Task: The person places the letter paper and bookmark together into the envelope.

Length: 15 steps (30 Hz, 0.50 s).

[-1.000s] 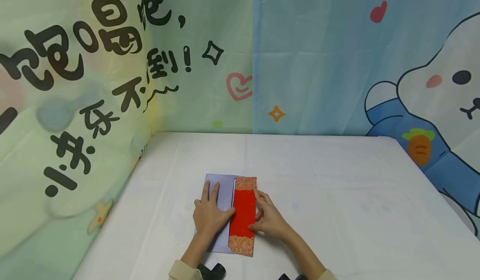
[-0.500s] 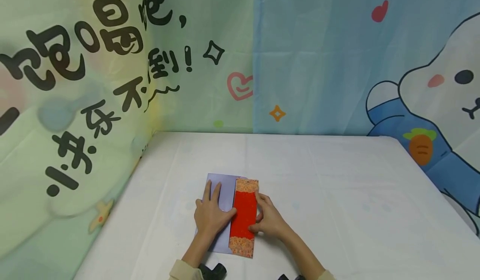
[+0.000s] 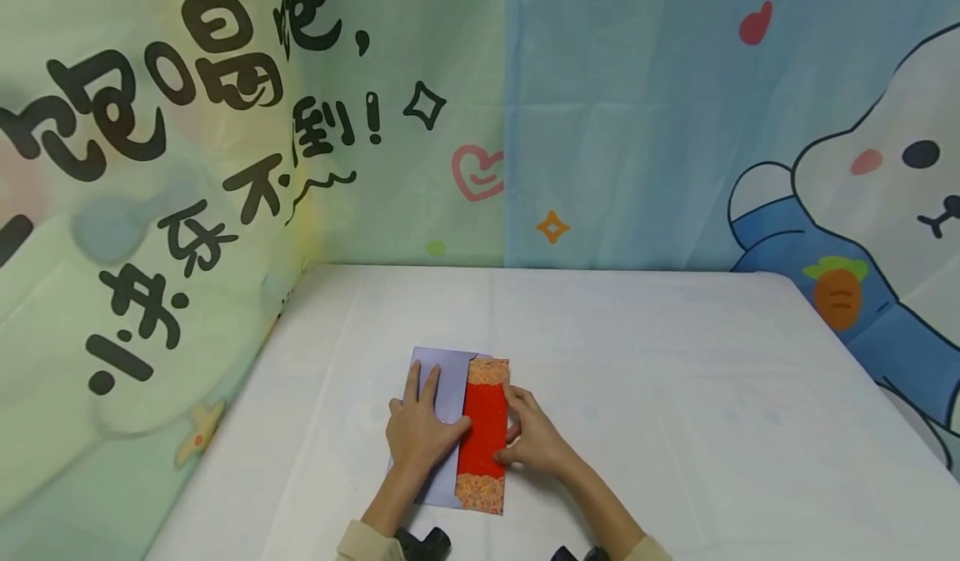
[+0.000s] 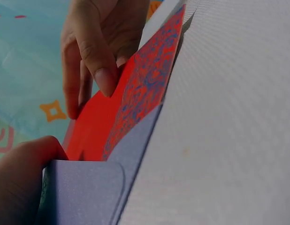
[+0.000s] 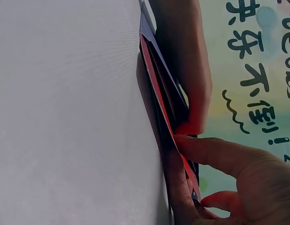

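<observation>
A lavender paper sleeve (image 3: pixel 453 384), like an envelope, lies on the white table. From its right side sticks out a red card (image 3: pixel 482 428) with orange patterned bands at both ends. My left hand (image 3: pixel 420 434) rests on the sleeve, fingers straight and spread, the thumb at the opening's edge. My right hand (image 3: pixel 542 442) pinches the card's right edge. In the right wrist view, the thumb of the right hand (image 5: pixel 243 173) lies on one face of the red card (image 5: pixel 159 96), with fingers behind it. The card's left part is hidden inside the sleeve (image 4: pixel 88 187).
A white cloth covers the table (image 3: pixel 675 394). Printed curtains (image 3: pixel 390 127) with writing and a cartoon bear hang behind and to the left. Black wrist straps (image 3: pixel 424 544) show at the bottom edge near beige sleeves.
The red card has shifted slightly left and a little toward the person, the right hand moving with it. The left hand stays in place on the sleeve.
</observation>
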### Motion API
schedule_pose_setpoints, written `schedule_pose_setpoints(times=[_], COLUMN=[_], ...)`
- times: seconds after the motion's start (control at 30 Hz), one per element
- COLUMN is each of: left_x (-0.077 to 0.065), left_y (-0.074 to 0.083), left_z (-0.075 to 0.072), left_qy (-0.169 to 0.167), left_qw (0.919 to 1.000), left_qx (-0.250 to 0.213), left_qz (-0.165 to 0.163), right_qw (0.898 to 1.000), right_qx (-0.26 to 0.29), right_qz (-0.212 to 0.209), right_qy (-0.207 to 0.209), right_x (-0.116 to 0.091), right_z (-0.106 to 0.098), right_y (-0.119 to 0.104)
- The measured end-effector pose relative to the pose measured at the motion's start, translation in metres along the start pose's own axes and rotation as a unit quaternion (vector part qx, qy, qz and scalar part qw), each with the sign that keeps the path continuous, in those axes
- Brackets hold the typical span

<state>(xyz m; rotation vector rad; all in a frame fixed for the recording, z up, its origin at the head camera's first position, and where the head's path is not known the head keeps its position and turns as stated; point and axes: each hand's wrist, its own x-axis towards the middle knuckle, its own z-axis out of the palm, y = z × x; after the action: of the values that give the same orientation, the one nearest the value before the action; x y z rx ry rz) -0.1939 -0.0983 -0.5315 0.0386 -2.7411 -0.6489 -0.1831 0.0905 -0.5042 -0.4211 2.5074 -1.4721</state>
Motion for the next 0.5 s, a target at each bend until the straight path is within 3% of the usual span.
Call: schedule_pose_setpoints(times=[0.27,0.5], left_x=[0.001,0.001], left_y=[-0.003,-0.001], left_z=[-0.001,-0.002], left_qy=[0.011,0.011], left_qw=[0.9999,0.9999], left_qx=[-0.004,-0.008], left_qz=[0.003,0.001], right_qw=[0.999,0.993], right_qx=[-0.01,-0.041], right_qz=[-0.039,-0.086], right_qy=[-0.021,-0.073], right_x=[0.008,0.01], right_z=[0.007,-0.009], right_y=[0.0,0.008])
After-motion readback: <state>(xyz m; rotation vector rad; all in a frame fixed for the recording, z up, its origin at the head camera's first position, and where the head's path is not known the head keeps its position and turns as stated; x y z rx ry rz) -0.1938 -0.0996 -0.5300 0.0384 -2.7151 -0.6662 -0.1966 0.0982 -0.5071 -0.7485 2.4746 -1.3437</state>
